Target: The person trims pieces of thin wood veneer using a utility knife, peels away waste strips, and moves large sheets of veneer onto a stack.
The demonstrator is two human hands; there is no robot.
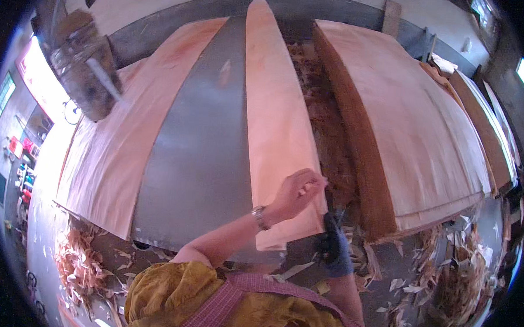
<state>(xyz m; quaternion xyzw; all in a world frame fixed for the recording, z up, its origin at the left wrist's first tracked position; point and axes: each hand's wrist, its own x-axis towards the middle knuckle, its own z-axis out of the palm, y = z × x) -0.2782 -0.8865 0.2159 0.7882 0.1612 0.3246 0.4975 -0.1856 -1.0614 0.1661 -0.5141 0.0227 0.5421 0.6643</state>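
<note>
A long, narrow strip of pale wood veneer (273, 100) runs away from me along the right side of a grey tabletop (198, 143). Its near end is uneven, with a notch at the corner. Above that near part is my left hand (300, 191), bare with a metal watch on the wrist. Its fingers are curled in, and whatever they may hold is hidden. My right hand (335, 245), in a dark blue-grey glove, is low beside the strip's near right corner. Dark glove fingers point up along the edge; their grip is too dim to make out.
Left of the tabletop lies a wide stack of veneer sheets (122, 140). A thick veneer stack (421, 141) stands to the right, past a gap with brown scraps (328, 119). Shavings (79, 261) litter the floor on the left, and a heap of strips (465, 266) lies right.
</note>
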